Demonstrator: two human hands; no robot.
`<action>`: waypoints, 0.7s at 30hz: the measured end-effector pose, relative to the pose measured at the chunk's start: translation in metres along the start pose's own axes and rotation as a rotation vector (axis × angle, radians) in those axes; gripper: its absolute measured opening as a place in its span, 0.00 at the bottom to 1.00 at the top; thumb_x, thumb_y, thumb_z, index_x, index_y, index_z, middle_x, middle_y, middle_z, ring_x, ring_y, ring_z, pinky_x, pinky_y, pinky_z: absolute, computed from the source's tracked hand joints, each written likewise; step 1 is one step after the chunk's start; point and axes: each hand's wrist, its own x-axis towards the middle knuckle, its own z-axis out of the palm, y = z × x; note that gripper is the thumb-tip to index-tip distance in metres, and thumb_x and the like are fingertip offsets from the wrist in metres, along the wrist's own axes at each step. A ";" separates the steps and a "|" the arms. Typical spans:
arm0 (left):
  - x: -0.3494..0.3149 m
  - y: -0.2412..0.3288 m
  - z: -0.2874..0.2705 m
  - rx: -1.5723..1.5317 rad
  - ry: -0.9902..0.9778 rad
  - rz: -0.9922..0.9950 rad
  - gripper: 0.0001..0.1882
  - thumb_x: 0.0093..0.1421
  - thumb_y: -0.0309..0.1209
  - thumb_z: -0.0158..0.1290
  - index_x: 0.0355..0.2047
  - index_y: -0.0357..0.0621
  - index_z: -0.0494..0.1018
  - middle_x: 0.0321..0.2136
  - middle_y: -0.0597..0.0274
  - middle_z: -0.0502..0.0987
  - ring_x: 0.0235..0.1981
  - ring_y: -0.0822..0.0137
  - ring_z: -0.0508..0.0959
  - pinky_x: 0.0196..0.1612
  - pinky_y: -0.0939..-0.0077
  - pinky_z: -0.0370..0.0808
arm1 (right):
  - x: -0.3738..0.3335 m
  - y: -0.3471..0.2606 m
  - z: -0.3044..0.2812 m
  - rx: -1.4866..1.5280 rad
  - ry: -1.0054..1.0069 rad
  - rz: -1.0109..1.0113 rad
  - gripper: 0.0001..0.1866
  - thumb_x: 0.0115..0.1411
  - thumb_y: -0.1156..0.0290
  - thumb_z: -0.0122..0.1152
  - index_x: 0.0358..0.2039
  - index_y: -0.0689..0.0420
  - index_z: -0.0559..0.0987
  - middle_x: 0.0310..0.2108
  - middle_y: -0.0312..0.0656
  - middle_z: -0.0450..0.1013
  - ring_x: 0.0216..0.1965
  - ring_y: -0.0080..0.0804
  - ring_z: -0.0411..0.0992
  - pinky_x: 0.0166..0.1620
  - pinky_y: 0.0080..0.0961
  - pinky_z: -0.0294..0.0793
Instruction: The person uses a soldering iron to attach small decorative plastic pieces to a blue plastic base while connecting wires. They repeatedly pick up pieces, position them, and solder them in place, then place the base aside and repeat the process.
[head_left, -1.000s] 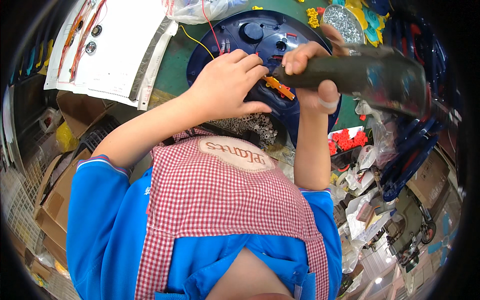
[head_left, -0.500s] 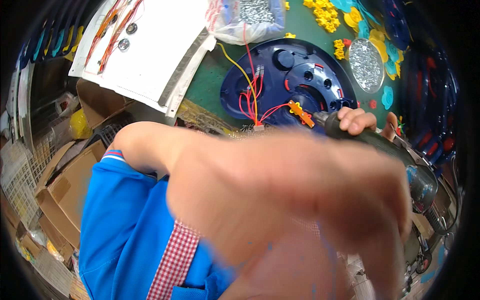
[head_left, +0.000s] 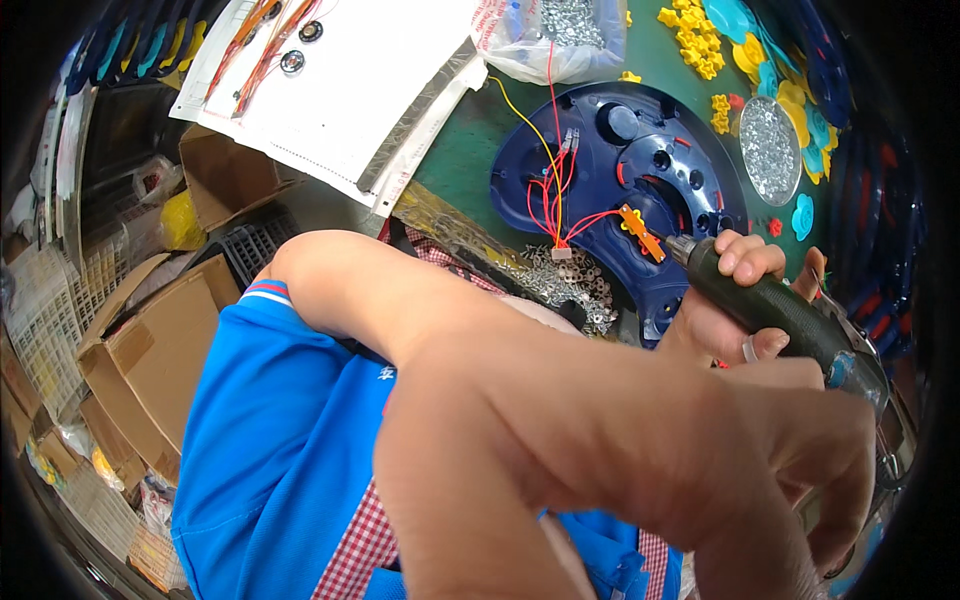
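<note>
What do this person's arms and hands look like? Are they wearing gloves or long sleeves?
No gloves: both the left hand, very close to the camera, and the right hand are bare. The forearms are bare too. The left arm comes out of a short bright blue sleeve with a thin red and white trim at its edge. A red and white checked apron covers the front.

Raised left hand (head_left: 620, 450) before blue housing (head_left: 620, 190), wires (head_left: 555, 195) across.
</note>
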 end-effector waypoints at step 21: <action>0.032 0.044 -0.143 2.292 -0.267 -0.880 0.08 0.56 0.33 0.55 0.33 0.48 0.82 0.26 0.55 0.81 0.29 0.59 0.81 0.34 0.65 0.76 | 0.007 0.003 0.015 -0.011 0.000 -0.019 0.51 0.53 0.35 0.62 0.63 0.58 0.53 0.27 0.41 0.70 0.28 0.32 0.70 0.35 0.34 0.70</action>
